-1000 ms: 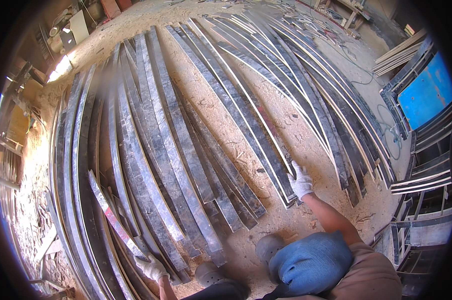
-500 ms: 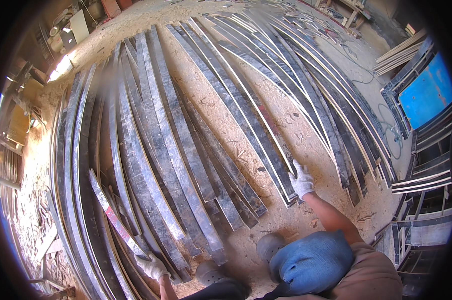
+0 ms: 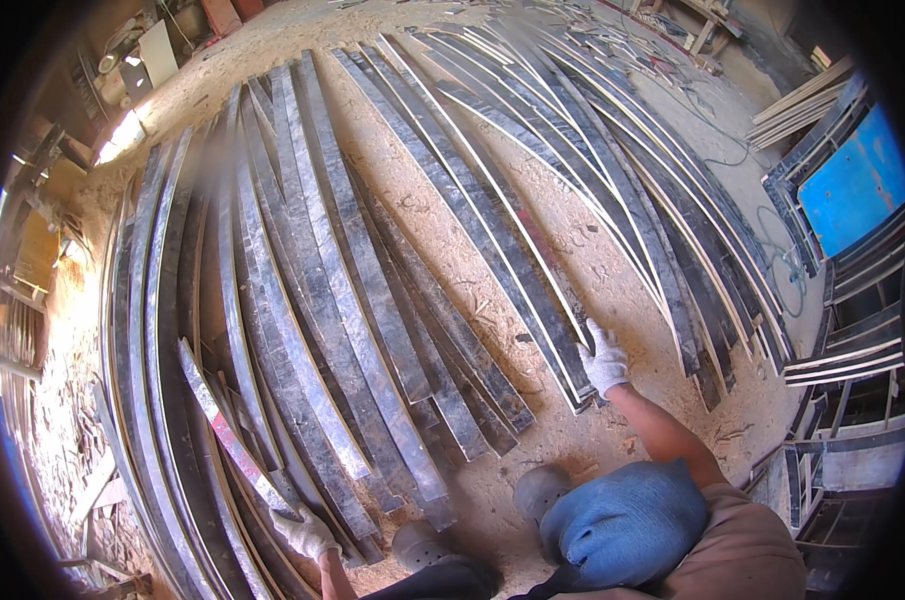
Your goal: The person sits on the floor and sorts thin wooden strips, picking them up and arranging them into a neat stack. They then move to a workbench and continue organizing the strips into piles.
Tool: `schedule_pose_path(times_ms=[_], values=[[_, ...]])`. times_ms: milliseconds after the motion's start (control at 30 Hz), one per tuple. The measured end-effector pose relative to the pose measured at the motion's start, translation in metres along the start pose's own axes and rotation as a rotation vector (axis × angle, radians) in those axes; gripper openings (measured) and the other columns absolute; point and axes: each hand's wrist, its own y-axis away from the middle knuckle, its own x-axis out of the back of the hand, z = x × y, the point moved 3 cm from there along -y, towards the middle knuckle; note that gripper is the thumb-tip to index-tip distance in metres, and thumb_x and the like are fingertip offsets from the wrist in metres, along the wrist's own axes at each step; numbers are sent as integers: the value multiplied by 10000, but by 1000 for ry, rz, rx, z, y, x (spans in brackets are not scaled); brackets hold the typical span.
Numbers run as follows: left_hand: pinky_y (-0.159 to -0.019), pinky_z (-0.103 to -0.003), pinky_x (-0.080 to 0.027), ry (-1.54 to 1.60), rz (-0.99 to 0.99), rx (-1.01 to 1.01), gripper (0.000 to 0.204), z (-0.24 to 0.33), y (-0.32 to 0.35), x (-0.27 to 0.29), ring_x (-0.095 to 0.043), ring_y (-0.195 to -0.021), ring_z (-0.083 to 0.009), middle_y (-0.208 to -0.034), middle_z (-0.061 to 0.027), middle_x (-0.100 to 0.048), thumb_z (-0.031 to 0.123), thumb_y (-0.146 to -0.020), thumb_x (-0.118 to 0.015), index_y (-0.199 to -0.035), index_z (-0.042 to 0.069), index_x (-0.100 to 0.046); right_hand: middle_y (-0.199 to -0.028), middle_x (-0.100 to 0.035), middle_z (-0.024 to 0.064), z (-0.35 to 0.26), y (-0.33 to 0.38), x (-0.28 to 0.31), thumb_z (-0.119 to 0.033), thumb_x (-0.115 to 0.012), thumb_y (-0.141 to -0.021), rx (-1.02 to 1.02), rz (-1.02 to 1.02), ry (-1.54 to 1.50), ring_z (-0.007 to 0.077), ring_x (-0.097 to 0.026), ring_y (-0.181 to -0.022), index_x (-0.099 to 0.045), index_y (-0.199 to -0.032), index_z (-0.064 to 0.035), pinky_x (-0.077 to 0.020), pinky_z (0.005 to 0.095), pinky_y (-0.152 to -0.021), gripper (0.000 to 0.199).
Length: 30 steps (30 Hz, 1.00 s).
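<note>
Long dark plywood strips (image 3: 373,300) lie side by side on a sawdust-covered floor, fanning away from me. My right hand (image 3: 605,360), in a white glove, rests on the near end of a dark strip with a pale edge (image 3: 533,290) and grips it. My left hand (image 3: 306,532), also gloved, holds the near end of a strip with a reddish-white face (image 3: 223,430) at the lower left. My blue-covered knee (image 3: 628,520) and two grey shoes (image 3: 538,492) show at the bottom.
A blue panel (image 3: 853,190) leans among stacked frames at the right. More strips (image 3: 673,200) fan out at the back right, with a cable on the floor. Scrap wood and debris line the left edge (image 3: 63,450). Bare sawdust floor lies between the strip groups (image 3: 443,250).
</note>
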Motion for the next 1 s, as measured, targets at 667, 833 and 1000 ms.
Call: schedule_pose_path(times_ms=[667, 833, 1000], values=[[-1081, -461, -464, 1, 24, -36, 658, -1, 1, 2, -593, -1297, -425, -1436, -247, -588, 270, -1006, -677, -1555, 11, -421, -1338, -603, 273, 1, 0, -4, -531, -641, -975, -25, -35, 9, 473, -677, -1009, -368, -1616, -310, -557, 566, -833, 731], [-1075, -464, -468, -26, 16, -15, 663, 3, 2, 1, -590, -1305, -424, -1438, -245, -586, 284, -1008, -672, -1560, 20, -416, -1272, -632, 288, 7, -5, -3, -539, -623, -985, -8, -45, 9, 479, -679, -990, -391, -1611, -305, -551, 578, -832, 707], [-1069, -468, -475, -3, 13, -2, 662, -3, -2, 0, -588, -1305, -423, -1437, -239, -582, 279, -1010, -669, -1563, 27, -408, -1205, -661, 296, 1, -11, 16, -563, -636, -973, -27, -116, -80, 488, -678, -996, -405, -1605, -326, -543, 585, -853, 714]])
